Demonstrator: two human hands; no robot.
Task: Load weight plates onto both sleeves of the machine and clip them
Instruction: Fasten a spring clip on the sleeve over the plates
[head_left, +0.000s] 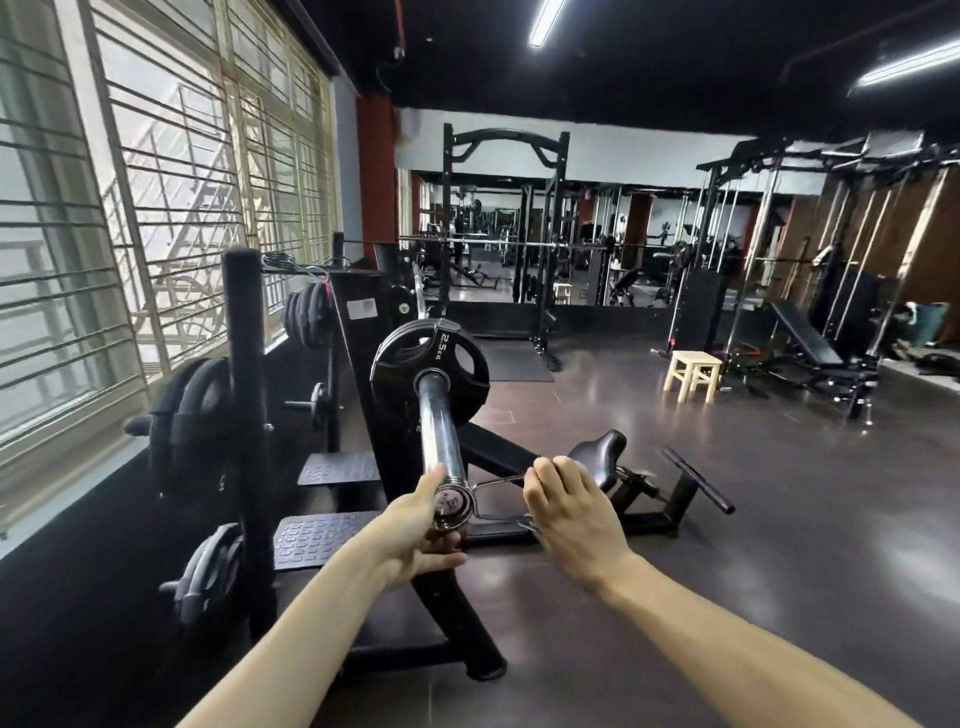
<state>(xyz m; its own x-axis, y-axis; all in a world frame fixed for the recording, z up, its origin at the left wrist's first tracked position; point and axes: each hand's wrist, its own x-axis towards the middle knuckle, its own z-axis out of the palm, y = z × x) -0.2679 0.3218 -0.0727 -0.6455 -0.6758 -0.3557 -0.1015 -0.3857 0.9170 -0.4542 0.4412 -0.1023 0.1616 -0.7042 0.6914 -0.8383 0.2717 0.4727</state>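
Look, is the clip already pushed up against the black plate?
No, the spring clip sits at the near end of the sleeve, far from the plate, held by the right hand.

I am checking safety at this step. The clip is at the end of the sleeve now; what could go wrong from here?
1. The spring clip sits only at the sleeve tip, far from the 2.5 kg plate; left there, the plate could slide outward.
2. The right hand squeezes the clip handles; a slip might let it snap shut near the left hand, which holds the sleeve end.
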